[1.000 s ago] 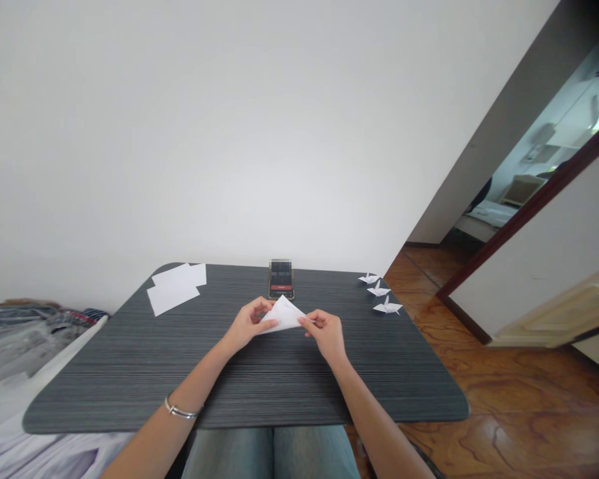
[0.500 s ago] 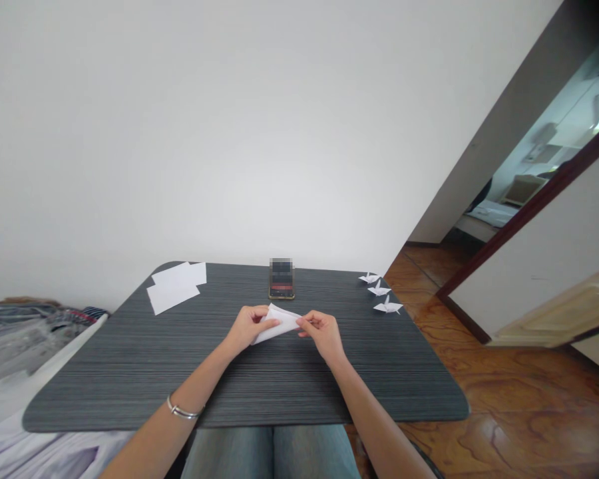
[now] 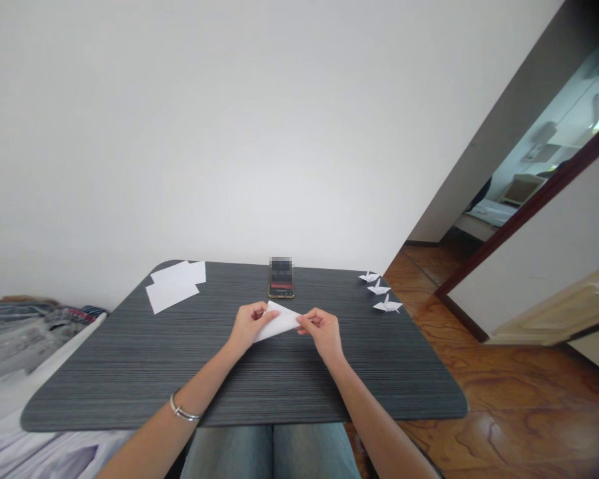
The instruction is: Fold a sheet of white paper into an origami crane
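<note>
Two bare hands hold a folded white paper (image 3: pixel 279 320) just above a dark striped table (image 3: pixel 130 359), directly in front of the phone (image 3: pixel 281 278) propped at the far edge. The paper is a plain white sheet folded into a long, narrow wedge, its creased upper edge slanting down toward the right and its tip pointing that way. The left hand (image 3: pixel 248 324), a silver bracelet (image 3: pixel 184 410) on its wrist, pinches the broad end between thumb and fingers; the right hand (image 3: pixel 321 331) nips the narrow tip between thumb and forefinger, the other fingers curled under. A second ago the same paper stood as a taller, wider triangle with its peak toward the phone; it has since been flattened into this slimmer shape, while both hands have kept almost the same spot before the phone. Left of the phone lie loose white sheets (image 3: pixel 174 285), overlapping; right of the phone three small paper cranes (image 3: pixel 379 291) stand in a row near the table's edge, unmoved.
</note>
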`<state>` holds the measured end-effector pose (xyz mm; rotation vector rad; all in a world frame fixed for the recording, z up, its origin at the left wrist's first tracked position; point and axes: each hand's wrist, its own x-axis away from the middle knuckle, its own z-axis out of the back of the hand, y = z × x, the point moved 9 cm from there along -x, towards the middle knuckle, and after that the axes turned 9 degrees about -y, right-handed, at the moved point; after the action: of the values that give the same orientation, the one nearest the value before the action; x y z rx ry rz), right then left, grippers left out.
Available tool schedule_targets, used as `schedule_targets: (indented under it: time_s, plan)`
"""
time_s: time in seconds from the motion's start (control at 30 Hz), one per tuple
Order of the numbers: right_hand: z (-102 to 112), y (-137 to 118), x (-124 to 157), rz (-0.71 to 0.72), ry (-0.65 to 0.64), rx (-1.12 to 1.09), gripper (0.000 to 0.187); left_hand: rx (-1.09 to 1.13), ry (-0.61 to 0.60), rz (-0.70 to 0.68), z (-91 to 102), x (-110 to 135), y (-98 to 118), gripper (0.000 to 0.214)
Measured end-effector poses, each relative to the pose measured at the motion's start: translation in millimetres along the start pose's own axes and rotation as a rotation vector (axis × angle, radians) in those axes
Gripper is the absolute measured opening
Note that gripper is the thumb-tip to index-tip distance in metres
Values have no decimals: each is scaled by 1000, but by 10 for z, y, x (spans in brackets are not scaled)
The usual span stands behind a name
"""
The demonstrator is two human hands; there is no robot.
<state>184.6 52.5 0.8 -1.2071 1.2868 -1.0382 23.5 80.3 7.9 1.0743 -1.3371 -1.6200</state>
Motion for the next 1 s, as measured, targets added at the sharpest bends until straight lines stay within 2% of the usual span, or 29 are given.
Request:
schedule_targets:
  time_s: [0.37,0.5,0.7,1.0]
  plan:
    - [-1,-4,11,8,25,-13,24,31,40,-11,6,22,28,24]
    - [6,-6,16,11,35,5,26,84,-1,20,-28,8,21,51]
    - [25,-44,19,21,27,49,30,66,-44,-13,-69,8,40,26]
    - [21,57,0,-70,-18,-45,30,48,-13,-48,-31,17,76,24]
